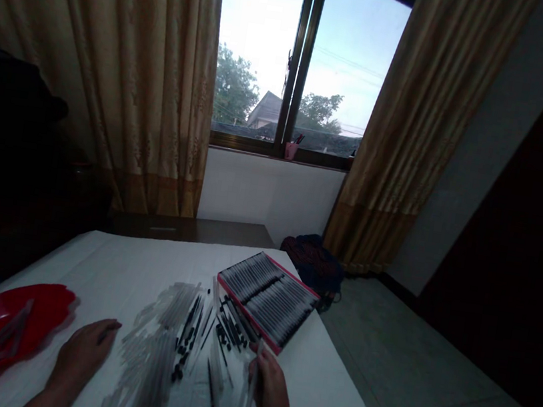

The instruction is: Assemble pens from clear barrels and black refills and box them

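My right hand (272,387) is closed round a slim translucent pen (253,383), which stands nearly upright in the fingers beside the near corner of a red-edged tray (243,302). Many pens (282,303) with dark ends lie in rows in that tray. On the left, my left hand (85,347) rests low over the table with its fingers curled together; a dark spot shows between them, too small to name. Between the hands lie a heap of clear pen barrels (155,362), thin dark refills (190,320) and small black pieces (227,335) that look like pen caps or plugs.
A red plastic basin (46,317) with some clear tubes inside stands at the left. The white-covered table (112,262) ends at the right above a tiled floor (408,384). Dark cloth (311,260) lies beyond the far right corner. A pink cup (291,151) sits on the windowsill.
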A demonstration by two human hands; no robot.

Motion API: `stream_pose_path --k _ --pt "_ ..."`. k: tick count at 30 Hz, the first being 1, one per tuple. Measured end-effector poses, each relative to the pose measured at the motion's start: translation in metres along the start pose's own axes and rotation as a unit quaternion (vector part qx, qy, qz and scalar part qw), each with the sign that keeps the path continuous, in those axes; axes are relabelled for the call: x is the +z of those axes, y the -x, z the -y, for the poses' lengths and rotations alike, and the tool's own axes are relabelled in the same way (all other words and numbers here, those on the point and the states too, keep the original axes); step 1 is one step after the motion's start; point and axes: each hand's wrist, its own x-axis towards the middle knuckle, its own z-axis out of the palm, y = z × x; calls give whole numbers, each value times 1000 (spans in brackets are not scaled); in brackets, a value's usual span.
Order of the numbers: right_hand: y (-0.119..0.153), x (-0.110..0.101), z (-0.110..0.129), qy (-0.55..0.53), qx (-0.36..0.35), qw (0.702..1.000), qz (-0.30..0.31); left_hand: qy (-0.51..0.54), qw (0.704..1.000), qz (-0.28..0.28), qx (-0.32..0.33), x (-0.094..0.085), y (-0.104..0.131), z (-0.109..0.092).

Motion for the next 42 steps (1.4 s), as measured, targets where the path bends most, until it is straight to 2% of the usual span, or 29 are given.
stream_pose_path --k 3,6,9,14,16,19,23,26,30,34,37,42 --pt "3 1 3 -23 22 999 42 3 998 42 -37 -7 -4 -7" --pt "3 0 -5 -45 38 998 34 -11 997 42 -60 -14 -7 -27" --pt "-1 -3 -15 -41 42 998 23 -23 1000 -1 16 -14 -5 -62" --pt "-2 -4 -18 -33 50 998 26 2 983 52 176 -1 8 -131" --pt "0 -3 -15 -44 46 998 31 -13 975 85 204 6 13 -152" --pt "3 -3 -10 -70 54 995 54 -31 973 106 203 18 20 -173" --pt "4 -4 -8 -92 62 990 88 -61 975 116 180 33 25 -184" --pt "2 -3 -10 -75 64 992 78 -79 976 121 165 37 26 -189" --pt "-1 -2 -17 -94 56 993 53 -86 977 129 143 35 24 -194" --pt "-3 -3 -19 -114 66 991 19 -68 981 131 128 24 20 -199" --pt "-4 -3 -14 -156 93 983 -5 -33 977 144 157 11 25 -203" --pt "-7 -4 -11 -233 139 961 -62 32 945 172 276 -1 50 -211"
